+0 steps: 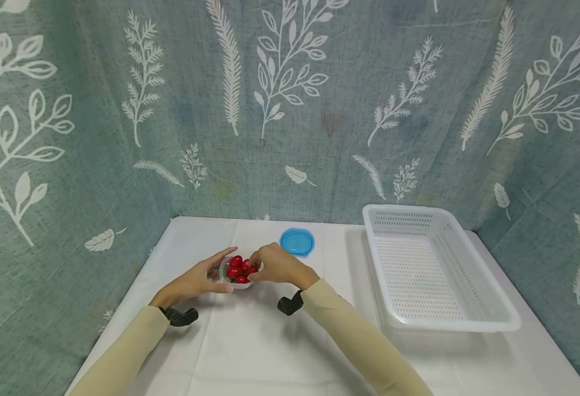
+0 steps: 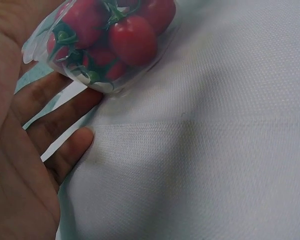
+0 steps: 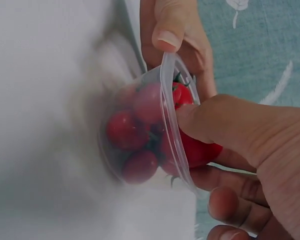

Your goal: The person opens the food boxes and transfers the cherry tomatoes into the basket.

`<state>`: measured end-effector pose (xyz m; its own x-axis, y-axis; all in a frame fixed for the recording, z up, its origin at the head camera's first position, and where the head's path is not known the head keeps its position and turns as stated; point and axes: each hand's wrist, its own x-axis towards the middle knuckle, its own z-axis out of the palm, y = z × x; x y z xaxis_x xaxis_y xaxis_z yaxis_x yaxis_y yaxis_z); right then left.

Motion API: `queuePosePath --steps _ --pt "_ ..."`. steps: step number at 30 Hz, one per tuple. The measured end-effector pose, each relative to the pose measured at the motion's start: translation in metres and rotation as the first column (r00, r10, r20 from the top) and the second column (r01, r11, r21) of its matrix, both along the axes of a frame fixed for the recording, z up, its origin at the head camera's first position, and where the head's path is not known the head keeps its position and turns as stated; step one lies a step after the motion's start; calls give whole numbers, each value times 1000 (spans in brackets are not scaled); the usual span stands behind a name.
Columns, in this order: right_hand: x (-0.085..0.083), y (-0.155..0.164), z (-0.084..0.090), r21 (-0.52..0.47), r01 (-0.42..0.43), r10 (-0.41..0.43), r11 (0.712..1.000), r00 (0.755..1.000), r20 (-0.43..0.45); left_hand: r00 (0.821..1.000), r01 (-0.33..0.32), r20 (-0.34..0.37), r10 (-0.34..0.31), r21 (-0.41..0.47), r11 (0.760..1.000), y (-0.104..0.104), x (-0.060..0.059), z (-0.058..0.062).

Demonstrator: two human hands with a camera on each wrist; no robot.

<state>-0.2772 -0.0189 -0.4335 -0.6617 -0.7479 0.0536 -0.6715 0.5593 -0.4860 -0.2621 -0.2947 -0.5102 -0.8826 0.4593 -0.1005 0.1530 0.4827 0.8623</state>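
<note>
Teal cloth printed with white leaves and ferns hangs behind and beside a bench covered in white fabric. Near the middle of the bench, toward its left, stands a small clear plastic cup filled with red cherry tomatoes, some with green stems.

On the cup's left side the left hand lies with its fingers straight and relaxed along the wall, the thumb touching the rim on the far side. From the right, the right hand reaches in with curled fingers, and the right wrist view shows the thumb and fingers pinching one tomato at the cup's rim.

Just beyond the right hand, farther back, a blue lid lies flat. Well to the right sits a white perforated plastic basket, apart from both hands.
</note>
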Motion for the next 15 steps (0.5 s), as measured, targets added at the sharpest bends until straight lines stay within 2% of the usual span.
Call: queuePosePath --steps 3,7,11,15 --pt "-1 2 -1 -5 -2 2 1000 1000 -30 1000 -3 0 3 -1 1000 2 0 0" --pt "-2 7 1 -54 -5 4 999 1000 -28 1000 -7 11 7 -3 1000 2 1 1" --pt "-4 15 8 -114 -17 15 993 1000 -17 1000 -17 5 17 -18 1000 2 1 1" --pt "-5 24 19 -131 -18 16 991 1000 -19 1000 -15 1 15 -9 1000 2 -1 1"
